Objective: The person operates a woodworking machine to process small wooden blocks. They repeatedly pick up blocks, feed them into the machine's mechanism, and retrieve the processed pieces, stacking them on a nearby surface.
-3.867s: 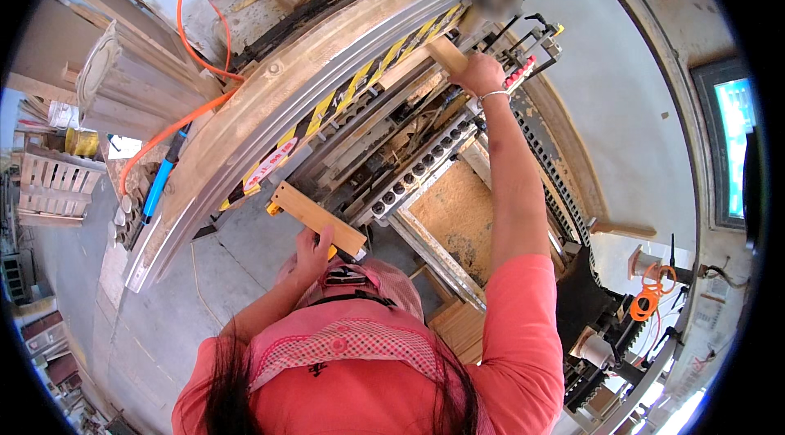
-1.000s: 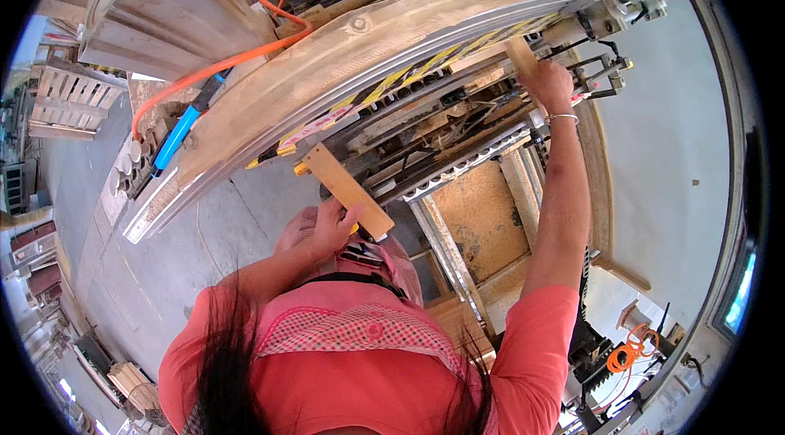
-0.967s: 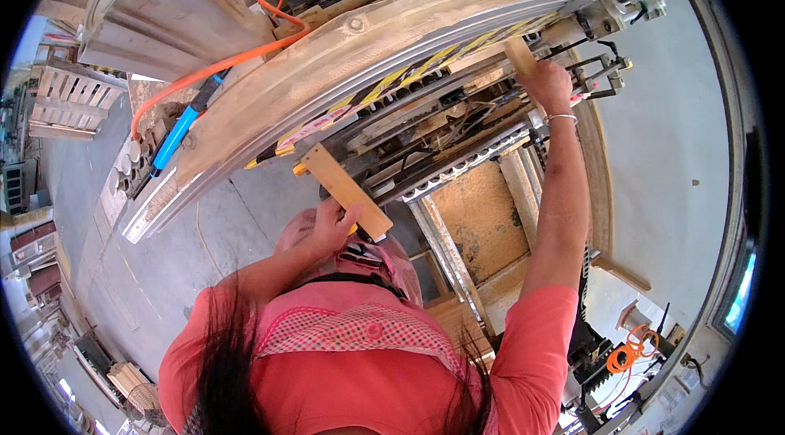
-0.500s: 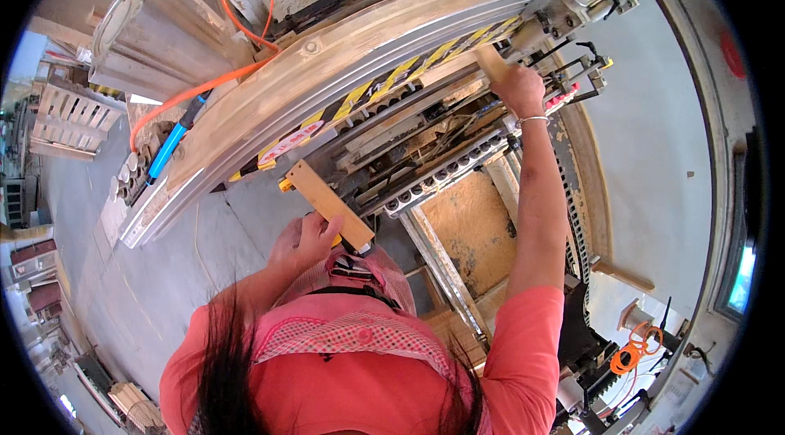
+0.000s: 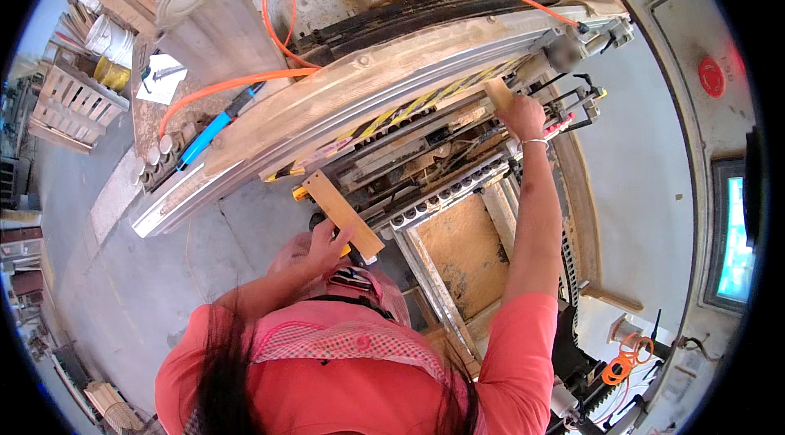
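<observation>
My right hand [image 5: 521, 118], at the end of a stretched-out arm, is closed round a short pale wooden piece [image 5: 497, 94] over the far right part of the machine. The far end of that piece points toward the black-and-yellow striped rail [image 5: 425, 100]. My left hand [image 5: 329, 248] is close to my body, its fingers curled at the near left edge of a flat wooden strip [image 5: 343, 213]. The strip lies slantwise across the left end of the machine bed, next to a yellow knob [image 5: 300, 193]. Some left fingertips are hidden.
A long curved machine beam [image 5: 360, 75] crosses in front of me, with an orange hose [image 5: 221, 90] and a blue air tool [image 5: 204, 141] on it. Sawdust covers a panel [image 5: 462, 243] below the bed. A red button [image 5: 711, 77] and a lit screen [image 5: 730, 230] are at right.
The whole view has turned, bringing the screen and red button further in. My left hand has shifted slightly along the strip's edge. My right hand keeps the wooden piece at nearly the same place.
</observation>
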`<state>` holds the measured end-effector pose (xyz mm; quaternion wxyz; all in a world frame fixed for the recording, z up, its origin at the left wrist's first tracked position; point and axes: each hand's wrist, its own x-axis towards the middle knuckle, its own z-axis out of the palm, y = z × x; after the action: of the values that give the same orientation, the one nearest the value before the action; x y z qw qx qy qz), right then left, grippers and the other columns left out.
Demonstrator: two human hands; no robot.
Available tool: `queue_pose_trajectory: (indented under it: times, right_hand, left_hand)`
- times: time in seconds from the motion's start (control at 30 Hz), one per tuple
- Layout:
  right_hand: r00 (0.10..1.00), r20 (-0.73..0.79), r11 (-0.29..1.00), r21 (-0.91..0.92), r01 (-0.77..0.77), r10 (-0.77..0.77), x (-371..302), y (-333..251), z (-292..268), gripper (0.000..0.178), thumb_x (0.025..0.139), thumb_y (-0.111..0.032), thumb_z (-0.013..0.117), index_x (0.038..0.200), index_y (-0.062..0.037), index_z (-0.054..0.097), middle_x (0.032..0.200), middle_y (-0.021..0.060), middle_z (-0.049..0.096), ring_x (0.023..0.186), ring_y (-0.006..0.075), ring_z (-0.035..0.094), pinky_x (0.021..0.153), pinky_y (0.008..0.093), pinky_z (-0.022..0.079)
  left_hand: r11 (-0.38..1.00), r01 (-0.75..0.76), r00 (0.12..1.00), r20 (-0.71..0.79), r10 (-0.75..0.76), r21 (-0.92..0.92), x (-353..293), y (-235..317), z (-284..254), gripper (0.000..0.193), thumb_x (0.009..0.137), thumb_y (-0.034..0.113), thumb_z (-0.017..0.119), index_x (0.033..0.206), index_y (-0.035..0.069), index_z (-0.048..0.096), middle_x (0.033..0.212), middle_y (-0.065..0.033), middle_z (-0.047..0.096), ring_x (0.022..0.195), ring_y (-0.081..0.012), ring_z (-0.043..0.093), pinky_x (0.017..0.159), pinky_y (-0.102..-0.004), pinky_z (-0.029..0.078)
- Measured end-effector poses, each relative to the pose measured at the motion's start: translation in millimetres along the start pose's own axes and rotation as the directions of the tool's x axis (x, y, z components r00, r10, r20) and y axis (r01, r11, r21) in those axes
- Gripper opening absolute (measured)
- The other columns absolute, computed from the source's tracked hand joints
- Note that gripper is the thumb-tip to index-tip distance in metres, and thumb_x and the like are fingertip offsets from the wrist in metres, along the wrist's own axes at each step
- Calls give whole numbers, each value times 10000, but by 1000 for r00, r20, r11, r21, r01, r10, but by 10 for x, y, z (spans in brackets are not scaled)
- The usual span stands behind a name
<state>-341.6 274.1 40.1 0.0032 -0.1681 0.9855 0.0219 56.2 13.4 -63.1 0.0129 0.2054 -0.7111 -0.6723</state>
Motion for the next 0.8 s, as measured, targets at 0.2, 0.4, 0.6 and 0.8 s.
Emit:
queue_pose_trajectory:
  times: [0.2, 0.4, 0.6, 0.8]
  right_hand:
    - [999, 36, 999, -39, -26, 27, 4, -18, 13, 463, 635, -455, 659, 806, -26, 682, 808, 191, 656, 774, 326, 647, 712, 406, 527]
    - [998, 18, 998, -13, -62, 63, 13, 25, 54, 455, 624, -468, 651, 751, -32, 685, 792, 177, 659, 743, 320, 648, 701, 402, 526]
    - [999, 22, 999, -10, -37, 37, -20, 0, 17, 467, 653, -471, 652, 788, -25, 685, 807, 175, 658, 773, 316, 645, 715, 402, 520]
    - [999, 29, 1000, -4, -20, 20, -46, -23, -30, 480, 652, -471, 657, 799, -14, 678, 811, 179, 657, 783, 315, 644, 728, 404, 517]
  left_hand:
    - [999, -50, 998, 23, 50, 6, 17, 203, 15, 258, 879, 212, 546, 943, -35, 587, 786, -98, 621, 713, -133, 554, 642, -294, 445]
    - [993, -90, 996, 30, 88, 80, 53, 41, 9, 247, 879, 207, 543, 905, -34, 590, 764, -117, 621, 694, -170, 577, 626, -302, 445]
    - [988, -103, 994, 32, 100, 116, 33, 101, -12, 237, 877, 199, 544, 900, -33, 590, 761, -126, 622, 698, -182, 584, 628, -312, 445]
    - [987, -127, 992, 16, 126, 98, 20, 210, 5, 223, 879, 184, 541, 894, -34, 588, 761, -123, 622, 700, -175, 580, 637, -309, 445]
